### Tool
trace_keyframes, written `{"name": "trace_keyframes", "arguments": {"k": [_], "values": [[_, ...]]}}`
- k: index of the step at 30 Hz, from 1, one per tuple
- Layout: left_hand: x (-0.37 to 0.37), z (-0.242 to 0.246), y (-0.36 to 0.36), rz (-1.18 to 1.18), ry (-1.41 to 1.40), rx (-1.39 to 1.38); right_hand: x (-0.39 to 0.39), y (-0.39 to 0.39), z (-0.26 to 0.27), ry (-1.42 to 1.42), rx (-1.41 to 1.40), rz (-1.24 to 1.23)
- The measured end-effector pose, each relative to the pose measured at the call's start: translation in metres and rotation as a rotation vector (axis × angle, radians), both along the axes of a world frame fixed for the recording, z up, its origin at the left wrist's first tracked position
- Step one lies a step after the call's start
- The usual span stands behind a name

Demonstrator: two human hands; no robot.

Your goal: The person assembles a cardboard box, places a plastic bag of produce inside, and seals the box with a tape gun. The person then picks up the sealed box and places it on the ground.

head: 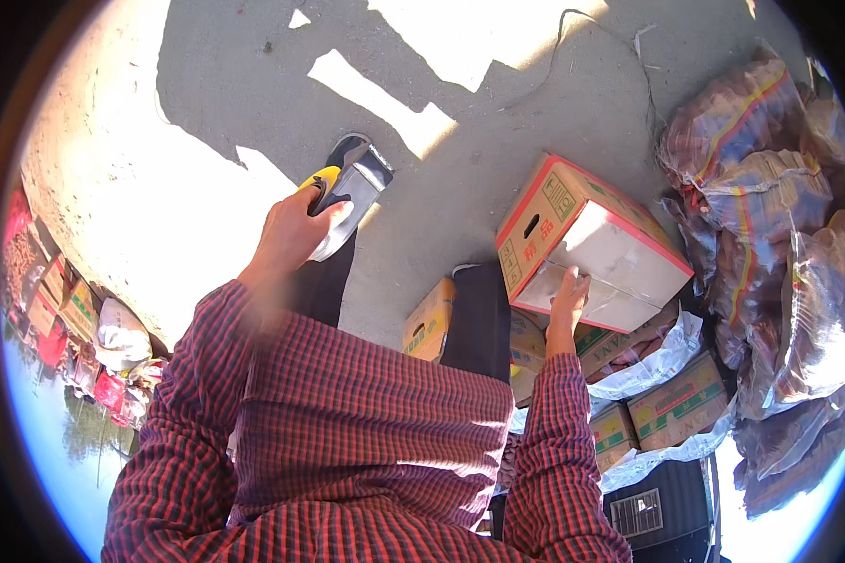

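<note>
My left hand (289,222) is closed around a packing tape dispenser (355,186) with yellow and black parts and a shiny grey body, held above the ground near one shoe. To the right, my right hand (570,302) touches the closed flaps of a cardboard carton (598,246). Red bands run along the carton's edges, and printing surrounds a dark slot on its near left side. The carton is tilted, with its pale flap face turned towards me. Nothing shows between the fingers of my right hand, which are partly turned away.
Filled mesh sacks (753,211) are piled along the right. A smaller carton (429,320) stands beside my leg. More cartons (679,401) lie behind the large one, with white plastic sheeting (648,366). A thin cord (556,49) trails over the concrete ground (451,197).
</note>
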State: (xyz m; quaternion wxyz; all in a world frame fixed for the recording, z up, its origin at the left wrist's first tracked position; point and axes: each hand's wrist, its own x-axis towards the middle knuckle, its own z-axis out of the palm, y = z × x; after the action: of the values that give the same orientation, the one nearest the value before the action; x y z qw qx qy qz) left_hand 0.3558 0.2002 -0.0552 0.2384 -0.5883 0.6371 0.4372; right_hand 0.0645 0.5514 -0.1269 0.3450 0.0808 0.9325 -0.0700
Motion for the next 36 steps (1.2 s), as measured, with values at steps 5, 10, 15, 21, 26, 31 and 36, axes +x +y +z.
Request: {"name": "trace_keyframes", "arguments": {"k": [5, 10, 15, 21, 26, 31, 36], "values": [[-0.017, 0.02, -0.018, 0.006, 0.028, 0.019, -0.005, 0.017, 0.016, -0.038, -0.132, 0.082], [-0.034, 0.055, -0.008, 0.062, 0.018, 0.029, -0.055, 0.121, 0.01, 0.321, -0.085, 0.046], [-0.035, 0.039, 0.027, 0.023, -0.005, 0.03, -0.136, 0.215, -0.007, 0.499, 0.11, 0.087], [-0.117, -0.03, 0.126, 0.186, 0.076, -0.02, -0.215, 0.277, -0.048, 0.235, -0.177, -0.2], [-0.183, -0.095, 0.185, -0.028, -0.081, -0.119, -0.194, 0.271, -0.059, 0.142, -0.262, -0.191], [-0.206, -0.113, 0.176, 0.166, -0.088, -0.284, -0.12, 0.249, -0.045, 0.167, -0.307, -0.149], [-0.18, -0.091, 0.087, -0.068, -0.041, -0.406, -0.031, 0.209, -0.022, -0.018, -0.443, -0.172]]}}
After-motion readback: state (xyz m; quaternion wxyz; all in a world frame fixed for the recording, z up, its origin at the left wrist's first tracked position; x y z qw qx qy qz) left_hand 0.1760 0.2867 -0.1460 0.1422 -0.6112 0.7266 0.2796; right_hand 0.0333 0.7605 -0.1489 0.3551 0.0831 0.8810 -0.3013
